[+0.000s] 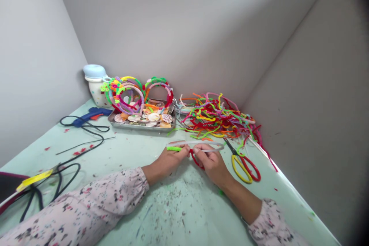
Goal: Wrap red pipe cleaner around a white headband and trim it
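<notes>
My left hand [168, 160] is closed on a thin grey headband [211, 143], just beside a stretch wrapped in bright green pipe cleaner [173, 148]. My right hand [212, 162] pinches a red pipe cleaner [193, 155] where it meets the band, close to the left fingertips. The red strand curves down below the fingers; its far end is partly hidden by my right hand. The rest of the band arcs bare behind both hands. To the right of my right hand lie scissors [242, 164] with one yellow and one red handle.
A metal tray [144, 127] of shells [152, 117] with several wrapped headbands [129, 96] stands at the back, beside a blue-lidded white container [96, 84]. Loose pipe cleaners [213, 117] are heaped at the back right. A blue glue gun [90, 115] and black cable [99, 140] lie left.
</notes>
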A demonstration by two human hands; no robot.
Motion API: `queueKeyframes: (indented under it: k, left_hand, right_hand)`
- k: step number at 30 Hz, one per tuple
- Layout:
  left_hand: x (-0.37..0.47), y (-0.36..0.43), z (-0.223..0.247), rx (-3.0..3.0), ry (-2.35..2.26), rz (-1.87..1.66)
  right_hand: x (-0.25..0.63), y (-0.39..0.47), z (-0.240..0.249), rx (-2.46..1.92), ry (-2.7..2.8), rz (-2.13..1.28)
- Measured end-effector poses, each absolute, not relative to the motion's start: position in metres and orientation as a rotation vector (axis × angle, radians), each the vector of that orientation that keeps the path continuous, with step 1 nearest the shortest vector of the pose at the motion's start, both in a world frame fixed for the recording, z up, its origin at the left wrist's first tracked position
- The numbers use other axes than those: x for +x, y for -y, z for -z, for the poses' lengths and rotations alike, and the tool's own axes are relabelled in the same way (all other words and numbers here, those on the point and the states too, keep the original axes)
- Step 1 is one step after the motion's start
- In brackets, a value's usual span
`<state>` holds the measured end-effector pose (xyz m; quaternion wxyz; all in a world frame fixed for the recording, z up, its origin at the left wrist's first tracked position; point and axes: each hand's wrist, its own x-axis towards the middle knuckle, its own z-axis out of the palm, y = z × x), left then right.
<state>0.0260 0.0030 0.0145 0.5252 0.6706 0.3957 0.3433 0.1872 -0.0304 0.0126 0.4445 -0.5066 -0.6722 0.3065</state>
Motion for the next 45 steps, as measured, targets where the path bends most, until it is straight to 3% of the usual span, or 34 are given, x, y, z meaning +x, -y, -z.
queueKeyframes:
  k: [6, 17, 29, 45]
  left_hand:
    - [0.025, -0.003, -0.017, 1.685, -0.951, -0.852]
    - [0.027, -0.006, -0.013, 1.792, -0.852, -0.88]
    - [0.024, -0.006, -0.011, 1.59, -0.942, -0.874]
    - [0.025, -0.009, -0.008, 1.575, -0.947, -0.922]
  right_hand:
    - [0.187, 0.032, -0.015, -1.239, 1.712, -0.622]
    - [0.19, 0.028, -0.009, -1.292, 1.631, -0.875]
    - [0.191, 0.03, -0.008, -1.329, 1.557, -0.494]
    - [0.192, 0.029, 0.0, -1.347, 1.542, -0.465]
